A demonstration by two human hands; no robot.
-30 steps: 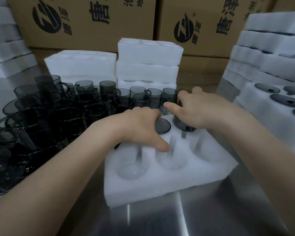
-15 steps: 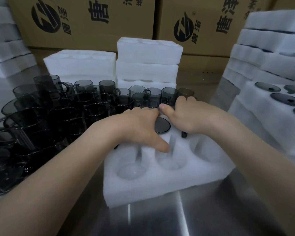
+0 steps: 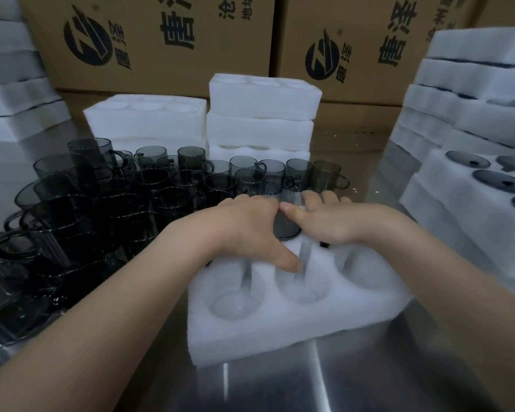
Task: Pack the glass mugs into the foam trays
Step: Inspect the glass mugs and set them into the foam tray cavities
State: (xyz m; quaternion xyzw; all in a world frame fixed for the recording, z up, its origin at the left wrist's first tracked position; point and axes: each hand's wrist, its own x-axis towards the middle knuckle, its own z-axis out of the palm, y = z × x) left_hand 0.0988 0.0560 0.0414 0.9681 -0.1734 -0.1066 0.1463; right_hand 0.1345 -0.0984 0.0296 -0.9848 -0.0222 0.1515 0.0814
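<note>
mug location: inverted mug (image 3: 286, 230) sits in the back-middle pocket of the foam tray (image 3: 280, 331), in the gap between both hands, partly covered by them
left hand (image 3: 244, 230): palm down on the tray's back-left part, fingers stretched flat, thumb splayed toward the front-middle pocket; grips nothing visible
right hand (image 3: 336, 224): palm down over the tray's back-right pocket, thumb tip against the left hand; fingers bend over the far side, can't tell if they hold anything
dark glass bit (image 3: 324, 244): pokes out under the right palm
mug look: smoke-grey glass, round base up, about flush with the foam top
loose mugs (image 3: 161, 191): same grey glass, upright, crowded left of and behind the tray
</note>
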